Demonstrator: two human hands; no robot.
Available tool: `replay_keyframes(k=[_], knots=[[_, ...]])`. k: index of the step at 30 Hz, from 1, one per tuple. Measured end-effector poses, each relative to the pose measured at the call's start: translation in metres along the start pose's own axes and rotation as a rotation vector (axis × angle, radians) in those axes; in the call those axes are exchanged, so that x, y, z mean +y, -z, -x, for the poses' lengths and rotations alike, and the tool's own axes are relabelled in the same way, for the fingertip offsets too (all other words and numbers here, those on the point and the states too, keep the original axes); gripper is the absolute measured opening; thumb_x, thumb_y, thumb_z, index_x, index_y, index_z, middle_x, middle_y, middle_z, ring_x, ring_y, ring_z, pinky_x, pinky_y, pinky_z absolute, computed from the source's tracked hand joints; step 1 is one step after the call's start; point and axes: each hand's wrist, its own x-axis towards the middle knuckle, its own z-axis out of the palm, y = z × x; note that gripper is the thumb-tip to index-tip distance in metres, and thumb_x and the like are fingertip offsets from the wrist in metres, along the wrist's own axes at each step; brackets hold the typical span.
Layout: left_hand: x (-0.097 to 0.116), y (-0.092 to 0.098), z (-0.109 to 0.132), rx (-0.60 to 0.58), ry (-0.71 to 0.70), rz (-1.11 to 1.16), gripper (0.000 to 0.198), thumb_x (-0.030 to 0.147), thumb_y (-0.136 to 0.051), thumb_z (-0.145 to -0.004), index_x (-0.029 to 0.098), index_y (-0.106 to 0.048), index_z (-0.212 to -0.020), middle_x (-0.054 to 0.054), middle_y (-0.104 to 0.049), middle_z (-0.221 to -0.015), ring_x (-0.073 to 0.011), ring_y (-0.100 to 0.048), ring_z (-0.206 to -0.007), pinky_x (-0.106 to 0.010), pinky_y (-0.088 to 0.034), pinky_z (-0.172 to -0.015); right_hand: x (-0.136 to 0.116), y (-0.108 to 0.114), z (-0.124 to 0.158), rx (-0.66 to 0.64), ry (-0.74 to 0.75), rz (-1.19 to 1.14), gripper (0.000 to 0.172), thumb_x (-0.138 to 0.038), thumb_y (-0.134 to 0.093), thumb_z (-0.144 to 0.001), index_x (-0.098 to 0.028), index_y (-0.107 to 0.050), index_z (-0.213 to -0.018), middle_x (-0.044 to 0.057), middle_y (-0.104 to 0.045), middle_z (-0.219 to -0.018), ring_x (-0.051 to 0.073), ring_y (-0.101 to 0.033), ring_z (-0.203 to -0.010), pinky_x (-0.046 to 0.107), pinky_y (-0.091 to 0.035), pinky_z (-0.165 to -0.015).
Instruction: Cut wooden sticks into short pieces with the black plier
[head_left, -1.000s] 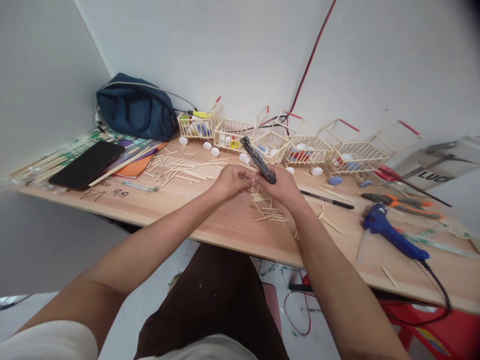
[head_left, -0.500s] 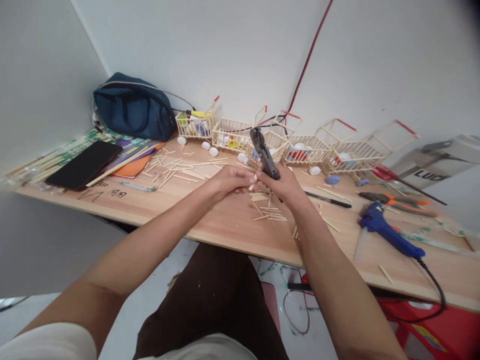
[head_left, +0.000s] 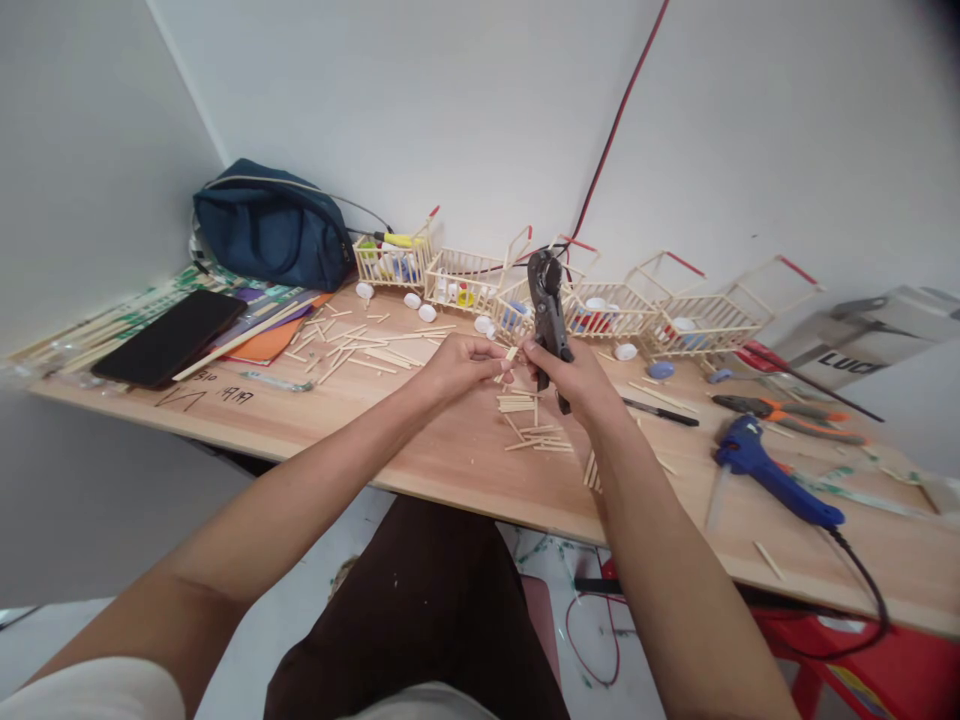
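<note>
Above the wooden tabletop, my left hand (head_left: 471, 364) pinches a short wooden stick (head_left: 511, 355) between thumb and fingertips. My right hand (head_left: 576, 376) is wrapped round black pliers (head_left: 550, 310), whose rounded head points up and away from me. The right fingertips are close to the stick; whether they touch it I cannot tell. Below my hands lie short cut wooden sticks (head_left: 541, 440) in loose groups. A further small bundle of sticks (head_left: 592, 472) is partly hidden by my right forearm. More sticks (head_left: 360, 350) are scattered left of my hands.
Several miniature wooden carts (head_left: 461, 278) with red handles stand along the wall. A blue pouch (head_left: 274, 225), a phone (head_left: 169, 337) and orange paper (head_left: 262, 343) lie left. On the right are a blue glue gun (head_left: 780, 480), orange-handled pliers (head_left: 795, 415) and a black pen (head_left: 660, 411).
The pliers have turned more upright and moved slightly right, a little away from my left hand. The left hand keeps its pinch on the stick, and the stick shows more clearly.
</note>
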Motion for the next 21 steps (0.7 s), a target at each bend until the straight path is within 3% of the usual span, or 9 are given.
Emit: replay_keyframes(k=[8,14,21], knots=[[0.003,0.002,-0.002,0.079,-0.142,-0.128,0.02,0.03,-0.072,-0.071,0.011,-0.071,-0.074,-0.005,-0.07,-0.071,-0.0115,-0.059,-0.066,-0.024,-0.042,-0.066,-0.003,0.0,0.001,-0.008,0.001,0.042,0.038,-0.056,-0.063,-0.073,-0.019,-0.057,-0.079,-0.002,-0.05,-0.062,0.013,-0.047,-0.057,0.028,-0.04,-0.056],[0.016,0.011,0.0,0.187,-0.307,-0.145,0.019,0.029,-0.07,-0.072,0.012,-0.072,-0.079,-0.003,-0.068,-0.068,-0.0104,-0.055,-0.063,-0.023,-0.039,-0.062,-0.007,0.005,0.004,-0.171,0.028,0.153,0.047,-0.066,-0.053,-0.081,-0.019,-0.055,-0.082,0.002,-0.056,-0.07,0.015,-0.054,-0.064,0.028,-0.043,-0.06],[0.023,0.02,0.006,0.143,-0.246,-0.03,0.028,0.037,-0.071,-0.073,0.012,-0.072,-0.086,-0.002,-0.065,-0.068,-0.0059,-0.041,-0.053,-0.022,-0.029,-0.054,-0.02,0.009,0.01,-0.387,-0.031,0.171,0.054,-0.07,-0.039,-0.086,-0.019,-0.057,-0.086,0.003,-0.06,-0.075,0.014,-0.053,-0.063,0.027,-0.042,-0.057]])
